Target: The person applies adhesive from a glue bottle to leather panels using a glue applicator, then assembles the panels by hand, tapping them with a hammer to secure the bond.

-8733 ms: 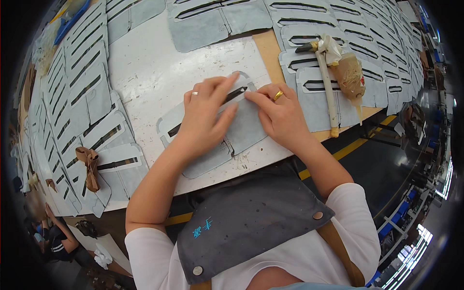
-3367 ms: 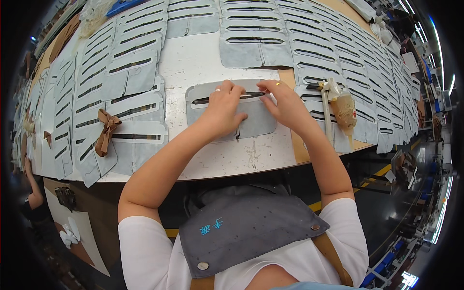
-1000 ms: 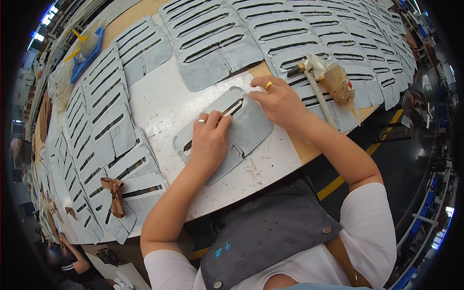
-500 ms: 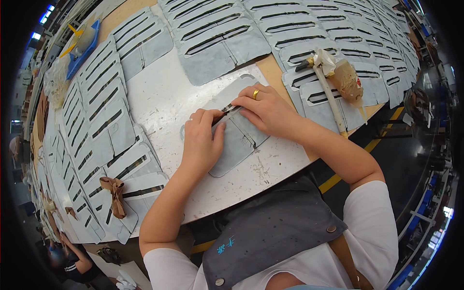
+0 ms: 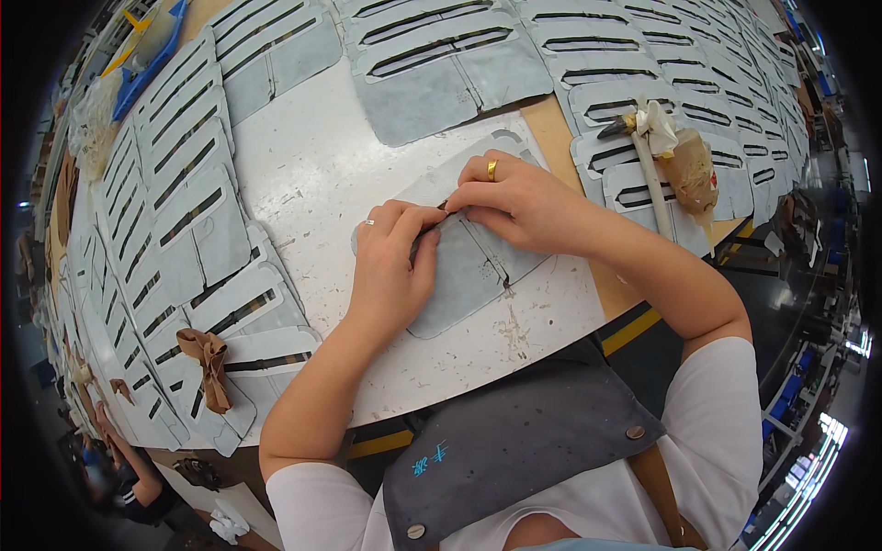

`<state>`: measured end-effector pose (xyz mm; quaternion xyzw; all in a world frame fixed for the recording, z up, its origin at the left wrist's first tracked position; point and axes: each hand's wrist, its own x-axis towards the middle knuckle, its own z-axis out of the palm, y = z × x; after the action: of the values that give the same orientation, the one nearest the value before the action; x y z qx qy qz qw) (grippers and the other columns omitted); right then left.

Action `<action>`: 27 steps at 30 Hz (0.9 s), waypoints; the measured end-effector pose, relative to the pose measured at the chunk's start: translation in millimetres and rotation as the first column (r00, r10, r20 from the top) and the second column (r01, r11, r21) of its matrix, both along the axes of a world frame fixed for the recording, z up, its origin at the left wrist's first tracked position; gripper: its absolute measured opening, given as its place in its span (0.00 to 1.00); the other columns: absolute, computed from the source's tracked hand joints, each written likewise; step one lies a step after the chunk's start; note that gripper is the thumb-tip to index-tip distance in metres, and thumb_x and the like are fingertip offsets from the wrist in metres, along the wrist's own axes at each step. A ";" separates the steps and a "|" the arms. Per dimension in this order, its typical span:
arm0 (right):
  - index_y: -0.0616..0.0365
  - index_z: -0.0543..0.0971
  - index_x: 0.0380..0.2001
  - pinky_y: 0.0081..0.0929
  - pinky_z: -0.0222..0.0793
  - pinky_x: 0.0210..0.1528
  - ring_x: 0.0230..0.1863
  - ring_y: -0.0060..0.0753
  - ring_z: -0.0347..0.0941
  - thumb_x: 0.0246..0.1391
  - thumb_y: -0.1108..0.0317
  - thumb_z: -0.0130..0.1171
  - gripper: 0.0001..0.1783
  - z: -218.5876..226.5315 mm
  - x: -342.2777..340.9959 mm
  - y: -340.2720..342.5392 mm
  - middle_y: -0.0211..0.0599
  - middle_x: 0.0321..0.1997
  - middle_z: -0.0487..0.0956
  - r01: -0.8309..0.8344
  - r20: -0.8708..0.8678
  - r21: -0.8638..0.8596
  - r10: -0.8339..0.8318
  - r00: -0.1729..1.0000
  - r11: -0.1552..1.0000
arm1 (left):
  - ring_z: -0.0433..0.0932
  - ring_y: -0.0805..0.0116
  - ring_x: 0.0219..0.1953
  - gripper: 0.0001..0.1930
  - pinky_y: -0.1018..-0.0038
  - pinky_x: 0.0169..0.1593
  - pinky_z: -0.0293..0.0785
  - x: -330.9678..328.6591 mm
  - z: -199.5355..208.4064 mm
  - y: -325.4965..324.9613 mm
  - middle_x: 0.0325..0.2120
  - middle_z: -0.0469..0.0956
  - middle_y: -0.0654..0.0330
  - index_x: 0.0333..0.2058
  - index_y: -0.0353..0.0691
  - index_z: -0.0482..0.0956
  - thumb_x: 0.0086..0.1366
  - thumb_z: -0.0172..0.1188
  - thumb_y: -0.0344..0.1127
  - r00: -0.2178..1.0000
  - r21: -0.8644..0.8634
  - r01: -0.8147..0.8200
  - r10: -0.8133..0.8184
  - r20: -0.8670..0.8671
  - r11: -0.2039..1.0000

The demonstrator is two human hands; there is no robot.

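Note:
On the worktable point(image 5: 322, 174) in front of me lies a flat grey-blue piece with rounded corners point(image 5: 464, 286), its thin seam running toward the near edge. My left hand point(image 5: 393, 262) rests over its left part, fingers curled and thumb close to the forefinger at the dark-edged slot. From the other side my right hand point(image 5: 528, 207), with a gold ring, pinches the slot's dark edging point(image 5: 445, 208) between thumb and forefinger. Both sets of fingertips nearly meet there and cover most of the slot. What exactly lies under the left fingertips is hidden.
Overlapping rows of similar slotted pieces point(image 5: 193, 197) cover the left, and more rows point(image 5: 606, 69) spread across the far and right sides. A brush with a pale handle point(image 5: 654, 184) lies beside a stained plastic bag point(image 5: 694, 174). Crumpled brown material point(image 5: 209, 367) sits at left.
My fingertips have drawn closer together over the slot, and less of its dark edging shows between them. The whole view has shifted slightly; the piece stays flat on the table.

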<state>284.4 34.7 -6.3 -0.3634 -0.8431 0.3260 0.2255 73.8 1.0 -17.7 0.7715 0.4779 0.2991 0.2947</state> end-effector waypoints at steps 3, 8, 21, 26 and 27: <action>0.53 0.79 0.40 0.32 0.67 0.47 0.44 0.39 0.69 0.52 0.76 0.58 0.11 -0.8 0.8 1.7 0.32 0.41 0.74 -0.027 -0.013 -0.004 0.027 1.000 1.000 | 0.71 0.61 0.38 0.09 0.67 0.42 0.62 -0.6 -0.1 -0.1 0.34 0.74 0.60 0.37 0.40 0.78 0.57 0.58 0.24 1.000 0.031 0.000 0.001 -0.016 1.000; 0.53 0.80 0.39 0.31 0.66 0.46 0.44 0.36 0.70 0.49 0.78 0.58 0.13 -6.5 -0.2 -8.6 0.30 0.42 0.75 -0.048 0.102 0.237 0.025 0.995 0.970 | 0.70 0.60 0.36 0.11 0.67 0.40 0.64 0.7 -2.5 -2.0 0.34 0.73 0.59 0.38 0.38 0.78 0.55 0.58 0.20 0.991 0.193 0.076 -0.054 -0.121 0.978; 0.57 0.77 0.41 0.31 0.66 0.47 0.47 0.35 0.70 0.47 0.77 0.58 0.15 -13.9 1.2 -20.3 0.31 0.44 0.75 0.136 -0.007 0.275 -0.140 0.990 0.952 | 0.69 0.58 0.36 0.14 0.67 0.40 0.66 5.4 1.0 -1.8 0.34 0.73 0.58 0.40 0.38 0.79 0.55 0.57 0.18 0.988 0.194 0.098 -0.072 -0.137 0.976; 0.58 0.77 0.39 0.34 0.66 0.52 0.47 0.35 0.70 0.44 0.74 0.55 0.15 -6.9 34.6 -15.0 0.30 0.42 0.75 -0.049 0.346 0.545 -0.171 0.922 0.837 | 0.69 0.57 0.36 0.16 0.66 0.39 0.65 4.8 -3.6 -3.9 0.35 0.73 0.59 0.40 0.40 0.79 0.53 0.56 0.17 0.978 0.259 0.100 -0.047 -0.204 0.961; 0.58 0.77 0.40 0.33 0.67 0.50 0.46 0.35 0.71 0.44 0.76 0.56 0.16 -1.9 42.1 -13.6 0.30 0.42 0.76 -0.043 0.375 0.596 -0.230 0.898 0.802 | 0.69 0.57 0.36 0.16 0.66 0.39 0.65 4.7 -3.5 -4.6 0.35 0.73 0.59 0.40 0.40 0.79 0.53 0.56 0.17 0.978 0.265 0.102 -0.047 -0.205 0.959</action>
<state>326.6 21.1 -8.2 -0.3800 -0.9109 -0.0523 0.1519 78.4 -3.6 -21.2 0.8481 0.4291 0.2735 0.1476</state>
